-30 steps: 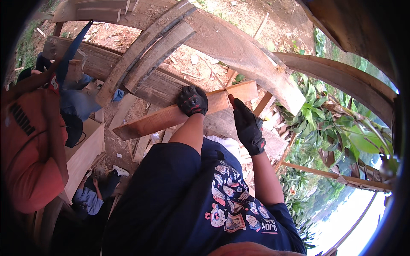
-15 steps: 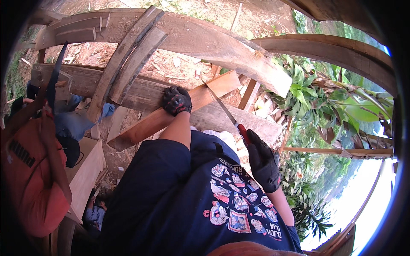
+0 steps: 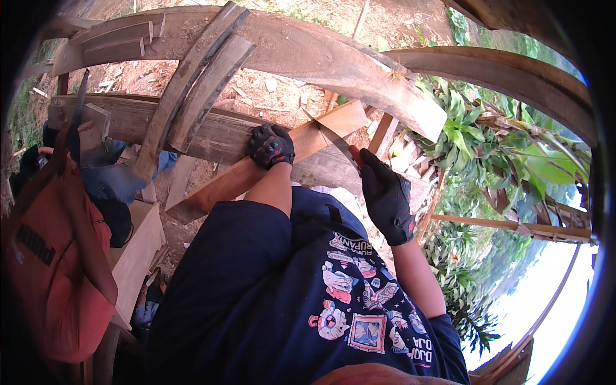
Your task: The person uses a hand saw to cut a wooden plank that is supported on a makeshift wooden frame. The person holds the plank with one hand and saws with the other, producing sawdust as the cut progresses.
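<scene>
A reddish-brown wooden board (image 3: 221,187) lies slantwise across a weathered beam (image 3: 212,133). My left hand (image 3: 272,146), in a black glove, is closed over the board's middle and presses on it. My right hand (image 3: 387,197), also gloved in black, is wrapped round the red handle of a handsaw (image 3: 333,140). The saw's blade lies across the board near its far right end, to the right of my left hand. My right fingers partly hide the handle.
Two short planks (image 3: 208,90) bridge the near beam and a broad far beam (image 3: 308,54). At the left, a co-worker in a red-orange shirt (image 3: 61,276) holds another saw (image 3: 79,119) upright. Leafy plants (image 3: 468,135) stand at the right; wood scraps litter the ground.
My right hand has pushed the saw forward and away from me, so more of the blade is past the board. My left hand stays on the board.
</scene>
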A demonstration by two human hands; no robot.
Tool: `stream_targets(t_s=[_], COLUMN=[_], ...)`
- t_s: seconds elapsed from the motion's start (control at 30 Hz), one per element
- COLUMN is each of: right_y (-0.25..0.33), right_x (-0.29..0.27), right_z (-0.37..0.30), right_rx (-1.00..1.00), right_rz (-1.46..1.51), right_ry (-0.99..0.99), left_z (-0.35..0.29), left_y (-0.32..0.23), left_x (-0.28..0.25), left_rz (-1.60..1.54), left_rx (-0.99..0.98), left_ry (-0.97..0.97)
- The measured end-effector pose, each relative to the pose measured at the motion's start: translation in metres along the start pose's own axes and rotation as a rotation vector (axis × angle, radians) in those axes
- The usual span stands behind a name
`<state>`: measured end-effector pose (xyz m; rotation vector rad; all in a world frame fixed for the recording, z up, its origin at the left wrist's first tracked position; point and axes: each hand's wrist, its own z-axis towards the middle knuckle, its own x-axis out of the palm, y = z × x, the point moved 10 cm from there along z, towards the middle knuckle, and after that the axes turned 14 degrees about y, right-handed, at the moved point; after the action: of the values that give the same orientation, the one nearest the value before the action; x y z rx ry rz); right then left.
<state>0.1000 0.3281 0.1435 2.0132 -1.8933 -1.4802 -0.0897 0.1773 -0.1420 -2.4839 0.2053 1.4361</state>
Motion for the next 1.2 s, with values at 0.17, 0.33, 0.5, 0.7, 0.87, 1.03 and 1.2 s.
stream_targets(t_s=[0.17, 0.33, 0.5, 0.7, 0.87, 1.03, 1.2], right_y=[-0.014, 0.001, -0.005, -0.020, -0.023, -0.052, -0.089], right_x=[-0.015, 0.006, 0.038, 0.049, 0.053, 0.087, 0.144], right_z=[0.011, 0.000, -0.014, 0.005, 0.035, 0.089, 0.190], right_rx=[0.026, -0.044, -0.097, -0.062, -0.113, -0.138, -0.043], right_rz=[0.049, 0.054, -0.031, 0.121, 0.141, 0.112, 0.067], right_ry=[0.038, 0.026, 0.101, 0.049, 0.001, 0.030, 0.105], left_z=[0.003, 0.003, 0.004, 0.004, 0.006, 0.004, 0.012], left_y=[-0.001, -0.001, 0.000, -0.007, -0.003, -0.008, -0.011], left_x=[0.004, 0.007, 0.009, 0.009, 0.012, 0.006, 0.010], left_rz=[0.056, 0.088, 0.078, 0.136, 0.165, 0.105, 0.135], left_rx=[-0.014, -0.021, -0.058, -0.051, -0.049, 0.013, -0.010], left_ry=[0.035, 0.057, 0.109, 0.129, 0.139, 0.051, 0.088])
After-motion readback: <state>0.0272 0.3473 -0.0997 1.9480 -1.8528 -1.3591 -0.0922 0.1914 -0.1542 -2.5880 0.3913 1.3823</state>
